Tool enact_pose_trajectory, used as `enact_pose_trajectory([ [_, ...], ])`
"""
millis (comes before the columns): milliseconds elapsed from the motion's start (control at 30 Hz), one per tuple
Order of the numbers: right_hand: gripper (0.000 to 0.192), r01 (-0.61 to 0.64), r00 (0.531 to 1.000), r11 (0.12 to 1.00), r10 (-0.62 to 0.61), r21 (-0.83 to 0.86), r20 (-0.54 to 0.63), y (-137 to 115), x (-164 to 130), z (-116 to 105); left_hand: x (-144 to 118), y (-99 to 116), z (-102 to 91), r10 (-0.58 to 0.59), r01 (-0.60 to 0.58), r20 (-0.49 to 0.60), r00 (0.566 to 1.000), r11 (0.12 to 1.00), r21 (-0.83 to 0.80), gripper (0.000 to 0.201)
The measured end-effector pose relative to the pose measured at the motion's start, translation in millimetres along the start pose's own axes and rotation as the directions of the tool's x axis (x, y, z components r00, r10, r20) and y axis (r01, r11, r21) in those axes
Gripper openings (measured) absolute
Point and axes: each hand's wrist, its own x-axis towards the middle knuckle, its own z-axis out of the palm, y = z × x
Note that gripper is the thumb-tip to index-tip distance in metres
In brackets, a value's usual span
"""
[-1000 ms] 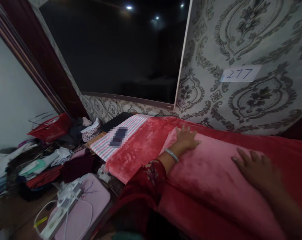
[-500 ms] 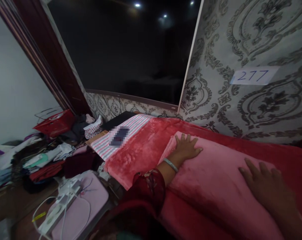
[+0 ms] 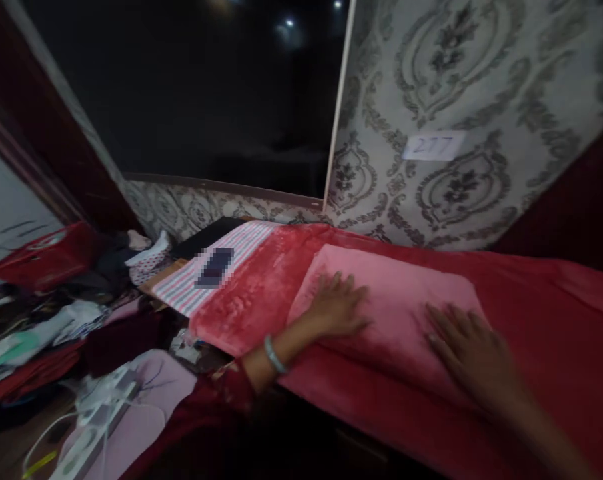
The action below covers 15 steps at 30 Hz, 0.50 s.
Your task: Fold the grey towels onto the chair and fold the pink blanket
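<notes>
A folded pink plush cloth (image 3: 396, 287) lies on a larger red plush blanket (image 3: 536, 333) spread over a raised surface. On the left part of the pink cloth rests my left hand (image 3: 337, 305), palm down with fingers spread, a bracelet (image 3: 274, 355) round the wrist. My right hand (image 3: 468, 347) is flat near the cloth's right end, its fingers apart and slightly blurred. Neither hand grips anything.
Left of the blanket are a striped cloth (image 3: 181, 293) and a blurred-out dark item (image 3: 214, 268). Heaped clothes (image 3: 46, 333), a red bag (image 3: 46, 253) and a white power strip (image 3: 96, 427) lie lower left. A large dark screen (image 3: 206, 93) stands behind.
The view has swung to the right. My left hand has slid back towards me over the pink cloth, and the cloth's right edge now shows beyond my right hand.
</notes>
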Motion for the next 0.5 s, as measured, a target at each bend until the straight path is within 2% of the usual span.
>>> enact_pose_trajectory([
  [100, 0.062, -0.021, 0.999, 0.998, 0.023, -0.06, 0.037, -16, -25, -4, -21, -5, 22.4, -0.04, 0.043, -0.056, 0.998, 0.997, 0.062, 0.069],
  [233, 0.057, -0.071, 0.996, 0.993, 0.075, -0.09, 0.043, -28, -26, -9, -16, -7, 35.4, -0.056, 0.066, -0.081, 0.995, 0.989, 0.129, 0.064],
  [400, 0.054, -0.091, 0.996, 0.996, 0.091, 0.021, 0.015, -25, -22, -11, -10, -8, 20.7, -0.046, 0.049, -0.039, 0.998, 0.996, 0.076, 0.06],
  [433, 0.054, -0.096, 0.995, 0.993, 0.097, 0.075, -0.004, -20, -22, -10, -12, -11, 16.2, -0.043, 0.046, -0.055, 0.998, 0.998, 0.042, 0.058],
  [500, 0.055, -0.125, 0.987, 0.968, 0.143, 0.217, -0.069, -6, -25, -7, -19, -21, 7.9, -0.087, 0.081, -0.158, 0.984, 0.996, -0.047, 0.053],
])
